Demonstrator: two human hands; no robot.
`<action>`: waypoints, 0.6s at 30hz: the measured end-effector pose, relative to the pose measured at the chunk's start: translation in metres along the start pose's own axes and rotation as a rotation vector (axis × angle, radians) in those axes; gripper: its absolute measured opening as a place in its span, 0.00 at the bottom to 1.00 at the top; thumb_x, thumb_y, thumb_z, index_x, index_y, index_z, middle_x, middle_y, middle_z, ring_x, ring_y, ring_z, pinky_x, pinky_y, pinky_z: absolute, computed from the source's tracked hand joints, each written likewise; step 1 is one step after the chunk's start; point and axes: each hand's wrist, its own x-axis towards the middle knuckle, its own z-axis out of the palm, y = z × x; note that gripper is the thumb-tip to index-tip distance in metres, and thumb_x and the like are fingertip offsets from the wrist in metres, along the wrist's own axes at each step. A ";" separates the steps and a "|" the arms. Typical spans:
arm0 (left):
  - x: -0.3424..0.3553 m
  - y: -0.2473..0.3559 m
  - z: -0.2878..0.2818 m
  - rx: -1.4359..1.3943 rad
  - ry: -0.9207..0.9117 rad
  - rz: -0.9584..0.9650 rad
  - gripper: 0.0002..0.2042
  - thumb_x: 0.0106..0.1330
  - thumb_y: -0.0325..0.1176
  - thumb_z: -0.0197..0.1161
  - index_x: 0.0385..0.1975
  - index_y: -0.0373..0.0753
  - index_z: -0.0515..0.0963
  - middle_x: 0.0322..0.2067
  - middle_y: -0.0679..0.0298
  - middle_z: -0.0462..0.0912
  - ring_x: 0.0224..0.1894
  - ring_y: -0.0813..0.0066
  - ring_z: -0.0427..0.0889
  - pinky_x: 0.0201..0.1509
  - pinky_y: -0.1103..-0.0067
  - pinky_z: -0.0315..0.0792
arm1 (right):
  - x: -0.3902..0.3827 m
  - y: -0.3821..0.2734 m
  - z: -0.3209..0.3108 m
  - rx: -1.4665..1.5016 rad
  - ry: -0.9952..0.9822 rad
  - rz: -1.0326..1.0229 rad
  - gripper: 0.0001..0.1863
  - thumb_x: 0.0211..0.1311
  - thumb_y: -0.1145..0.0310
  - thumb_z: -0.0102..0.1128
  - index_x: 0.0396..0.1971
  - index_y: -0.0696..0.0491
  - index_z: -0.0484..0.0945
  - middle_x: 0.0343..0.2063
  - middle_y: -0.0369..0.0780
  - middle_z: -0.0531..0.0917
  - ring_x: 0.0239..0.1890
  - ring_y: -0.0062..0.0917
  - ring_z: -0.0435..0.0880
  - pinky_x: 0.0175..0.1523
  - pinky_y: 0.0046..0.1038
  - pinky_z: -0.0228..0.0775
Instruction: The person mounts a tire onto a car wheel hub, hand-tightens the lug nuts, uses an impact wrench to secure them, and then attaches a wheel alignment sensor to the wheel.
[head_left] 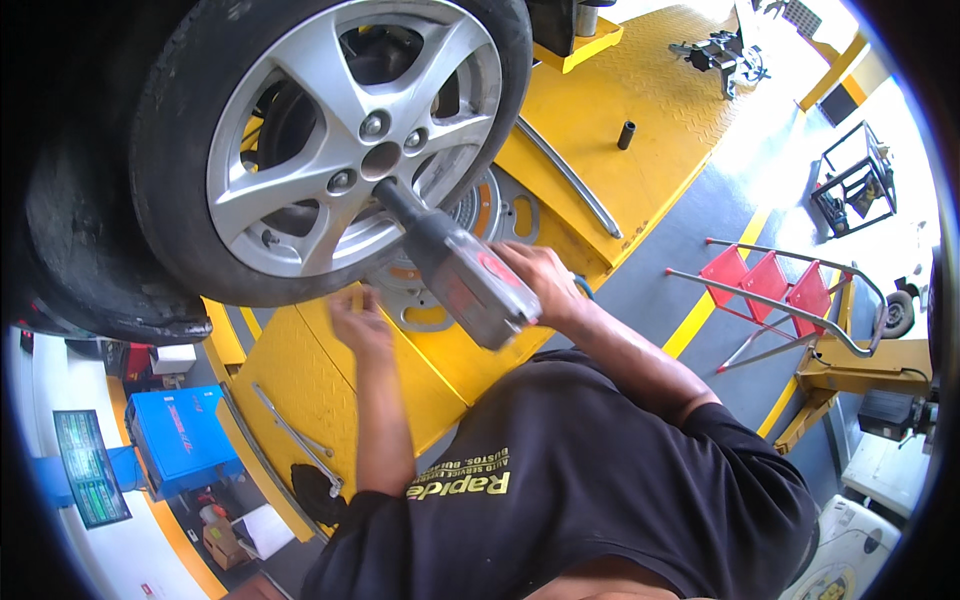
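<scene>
A grey and black impact wrench [468, 278] is in my right hand [532, 280], which is wrapped round its rear part. Its long black socket [402, 204] reaches the silver alloy wheel [308, 60] just below the hub hole, covering whatever it sits on. Several lug nuts [374, 125] show around that hole. A black tyre [172, 165] surrounds the wheel. Close under the tyre's lower edge, my left hand [360, 320] is raised and apart from the wrench. Motion smears its fingers, so I cannot make out their pose or anything in them.
Beneath the wheel lies a yellow lift platform [335, 375] with a round metal turn plate [425, 312]. On it are a loose black socket [627, 135], a metal bar [570, 180] and a long-handled wrench [295, 432]. A red step ladder [765, 285] stands right; a blue cabinet [182, 440] stands left.
</scene>
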 end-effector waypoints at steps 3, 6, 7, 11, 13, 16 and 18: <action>-0.054 -0.014 0.049 -0.217 -0.695 -0.371 0.24 0.83 0.46 0.45 0.63 0.30 0.68 0.65 0.49 0.74 0.68 0.58 0.74 0.71 0.68 0.66 | -0.015 -0.010 -0.016 0.007 -0.033 0.042 0.24 0.55 0.67 0.68 0.53 0.55 0.80 0.41 0.49 0.86 0.41 0.50 0.87 0.45 0.42 0.80; -0.078 0.007 0.114 -0.359 -1.066 -0.353 0.30 0.84 0.48 0.39 0.74 0.29 0.58 0.75 0.47 0.62 0.78 0.54 0.61 0.83 0.59 0.51 | -0.015 -0.018 -0.026 0.058 0.060 -0.010 0.25 0.54 0.67 0.70 0.53 0.57 0.79 0.40 0.50 0.85 0.41 0.51 0.86 0.45 0.42 0.79; -0.086 0.018 0.126 -0.302 -1.053 -0.333 0.31 0.84 0.49 0.38 0.75 0.29 0.55 0.75 0.47 0.62 0.78 0.54 0.60 0.83 0.59 0.51 | -0.011 -0.019 -0.033 0.102 0.053 0.013 0.26 0.52 0.67 0.71 0.53 0.57 0.79 0.39 0.50 0.85 0.41 0.50 0.86 0.45 0.40 0.79; -0.094 0.046 0.162 -0.294 -1.109 -0.330 0.33 0.83 0.48 0.40 0.78 0.30 0.49 0.75 0.47 0.62 0.79 0.54 0.58 0.83 0.59 0.51 | 0.014 -0.024 -0.051 0.112 0.057 0.017 0.31 0.42 0.68 0.78 0.50 0.57 0.80 0.39 0.48 0.86 0.39 0.45 0.87 0.48 0.36 0.79; -0.091 0.051 0.166 -0.313 -1.153 -0.352 0.32 0.83 0.47 0.40 0.78 0.30 0.50 0.75 0.46 0.62 0.80 0.54 0.57 0.84 0.60 0.50 | 0.025 -0.026 -0.053 0.066 0.037 0.047 0.30 0.41 0.69 0.78 0.49 0.57 0.80 0.39 0.48 0.86 0.40 0.45 0.87 0.48 0.36 0.79; -0.079 0.053 0.162 -0.330 -1.187 -0.418 0.31 0.82 0.45 0.43 0.77 0.30 0.53 0.74 0.46 0.64 0.79 0.54 0.59 0.84 0.60 0.49 | 0.033 -0.029 -0.053 0.051 0.042 0.058 0.29 0.42 0.70 0.77 0.49 0.57 0.80 0.38 0.49 0.86 0.41 0.45 0.87 0.49 0.36 0.79; -0.072 0.053 0.159 -0.276 -1.147 -0.394 0.30 0.82 0.44 0.47 0.75 0.30 0.56 0.72 0.47 0.68 0.77 0.54 0.63 0.83 0.60 0.52 | 0.034 -0.031 -0.052 -0.069 0.061 -0.019 0.29 0.43 0.70 0.77 0.50 0.56 0.80 0.38 0.49 0.86 0.41 0.46 0.87 0.50 0.36 0.79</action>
